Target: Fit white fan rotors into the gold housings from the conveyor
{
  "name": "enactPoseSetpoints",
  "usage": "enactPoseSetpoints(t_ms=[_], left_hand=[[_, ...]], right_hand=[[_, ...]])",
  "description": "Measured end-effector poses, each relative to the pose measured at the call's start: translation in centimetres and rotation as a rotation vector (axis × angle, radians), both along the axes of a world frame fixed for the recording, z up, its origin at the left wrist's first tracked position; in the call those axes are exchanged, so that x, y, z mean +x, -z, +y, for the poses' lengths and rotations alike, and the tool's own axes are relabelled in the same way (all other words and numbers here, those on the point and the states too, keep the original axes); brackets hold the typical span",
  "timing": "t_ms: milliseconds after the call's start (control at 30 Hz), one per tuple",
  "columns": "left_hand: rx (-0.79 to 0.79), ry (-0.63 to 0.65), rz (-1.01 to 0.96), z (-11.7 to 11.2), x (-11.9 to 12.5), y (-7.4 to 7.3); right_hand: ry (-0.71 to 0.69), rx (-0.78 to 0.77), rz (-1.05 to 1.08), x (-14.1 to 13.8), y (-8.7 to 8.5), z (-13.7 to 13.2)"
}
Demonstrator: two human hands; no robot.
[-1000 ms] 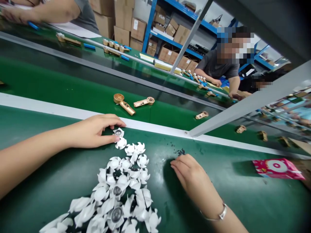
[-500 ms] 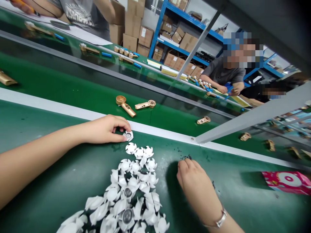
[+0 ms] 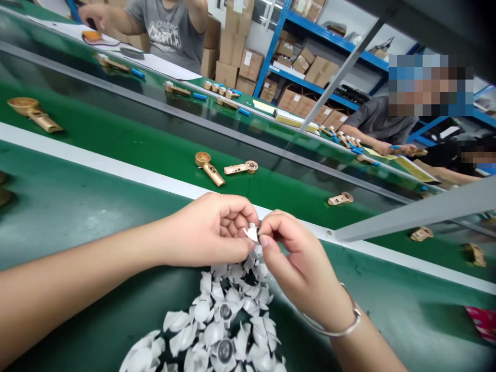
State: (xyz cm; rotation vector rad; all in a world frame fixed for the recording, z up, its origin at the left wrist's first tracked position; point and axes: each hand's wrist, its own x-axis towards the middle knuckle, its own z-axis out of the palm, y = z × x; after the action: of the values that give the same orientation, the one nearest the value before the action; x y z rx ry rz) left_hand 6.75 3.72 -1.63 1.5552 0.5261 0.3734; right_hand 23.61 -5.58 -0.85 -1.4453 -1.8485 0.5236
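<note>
presently, the left hand (image 3: 207,230) and the right hand (image 3: 298,263) are held together, fingers curled and fingertips meeting on a small white petalled piece (image 3: 252,233), which is pinched at mid-frame, its edges partly hidden by the fingers. a silver bangle (image 3: 354,316) is worn on the right wrist. directly below the hands, at 6 o'clock, a heap of white petalled plastic pieces (image 3: 232,297) is spread on the green conveyor belt (image 3: 73,217). some pieces are seen with dark round metal centres, among them a round-centred piece (image 3: 225,351). as far as can be told, one piece is in hand, while many lie loose and jumbled; none are seen stacked or boxed. at 12 o'clock, beyond a white belt rail (image 3: 116,168), two gold handle-shaped housings (image 3: 210,169) lie on a second green belt (image 3: 127,139). at 4 o'clock, a pink printed packet (image 3: 482,323) is cut off by the frame edge. as for containers, cardboard cartons (image 3: 250,64) are stacked on blue steel shelving (image 3: 318,54) at 1 o'clock; they are seen closed or too distant, so their contents cannot be told. a co-worker (image 3: 170,36) is seen at 12 o'clock, and another (image 3: 377,119) at 2 o'clock, working at the far belt.
</note>
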Motion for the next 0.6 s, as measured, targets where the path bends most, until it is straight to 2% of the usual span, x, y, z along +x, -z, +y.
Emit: enactPoseSetpoints(t_ms=[133,367,500,600], left_hand=[[-0.035,-0.017,-0.002,-0.1,0.1,-0.5],[-0.059,-0.023,-0.041,-0.1,0.1,-0.6],[-0.055,-0.037,-0.039,0.0,0.1,-0.5],[-0.099,-0.046,-0.032,0.0,0.2,-0.2]], right_hand=[[0.043,-0.071,0.053,0.5,0.6,-0.3],[0.055,-0.146,0.114,0.9,0.2,-0.5],[0.048,-0.103,0.054,1.1,0.3,-0.4],[0.051,0.018,-0.056,1.0,0.5,-0.7]])
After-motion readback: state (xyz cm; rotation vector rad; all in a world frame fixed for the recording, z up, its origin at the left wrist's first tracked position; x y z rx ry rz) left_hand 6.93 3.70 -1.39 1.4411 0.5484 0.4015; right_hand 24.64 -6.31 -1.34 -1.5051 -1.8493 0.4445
